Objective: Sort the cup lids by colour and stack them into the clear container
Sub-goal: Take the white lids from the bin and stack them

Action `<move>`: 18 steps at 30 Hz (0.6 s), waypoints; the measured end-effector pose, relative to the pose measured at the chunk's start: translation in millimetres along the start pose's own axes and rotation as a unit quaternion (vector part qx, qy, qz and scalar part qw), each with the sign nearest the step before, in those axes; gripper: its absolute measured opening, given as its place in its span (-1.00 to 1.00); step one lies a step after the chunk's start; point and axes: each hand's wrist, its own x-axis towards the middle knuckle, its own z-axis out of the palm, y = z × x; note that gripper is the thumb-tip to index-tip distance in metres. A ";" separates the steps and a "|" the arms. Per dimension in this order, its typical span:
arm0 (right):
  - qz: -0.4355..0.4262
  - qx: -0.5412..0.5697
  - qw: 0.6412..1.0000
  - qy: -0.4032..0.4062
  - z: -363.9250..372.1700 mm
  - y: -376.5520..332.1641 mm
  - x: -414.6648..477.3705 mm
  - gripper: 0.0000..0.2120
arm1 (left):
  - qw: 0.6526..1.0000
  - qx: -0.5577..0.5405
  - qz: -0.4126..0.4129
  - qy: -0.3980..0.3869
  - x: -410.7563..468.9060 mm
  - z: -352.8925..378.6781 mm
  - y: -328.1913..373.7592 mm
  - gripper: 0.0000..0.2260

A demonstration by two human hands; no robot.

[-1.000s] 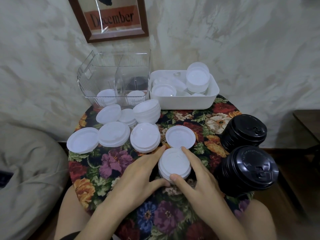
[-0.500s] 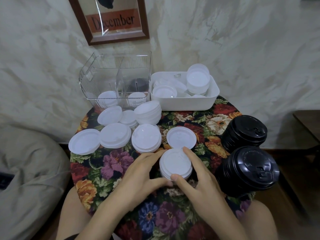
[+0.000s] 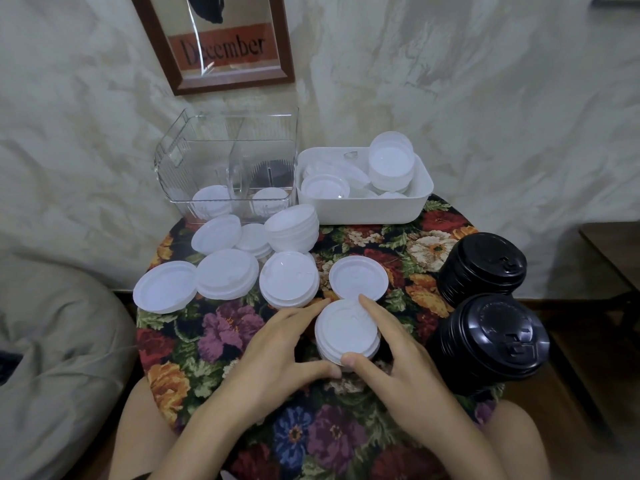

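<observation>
A short stack of round white plastic lids (image 3: pixel 346 329), near-centre on the tabletop (image 3: pixel 221 327), was clasped by the left-hand grip (image 3: pixel 277 344) and right-hand grip (image 3: pixel 398 355); the clear plastic container (image 3: pixel 207 157) lay far-left, nearer the left.

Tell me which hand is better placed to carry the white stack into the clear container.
Left, probably. The left hand and right hand both hold the white stack, but the clear container stands back left, nearer the left hand.
</observation>
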 end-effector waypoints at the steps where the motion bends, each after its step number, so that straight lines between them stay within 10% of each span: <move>1: 0.000 0.002 1.000 -0.002 -0.5 -0.6 0.3 -0.29 | 1.000 0.009 0.003 -0.002 -0.4 1.3 0.4 -0.12; 18: 0.008 -0.101 0.992 0.074 8.4 -13.2 -8.2 -0.27 | 0.999 0.045 0.021 0.013 0.5 2.4 0.3 -0.22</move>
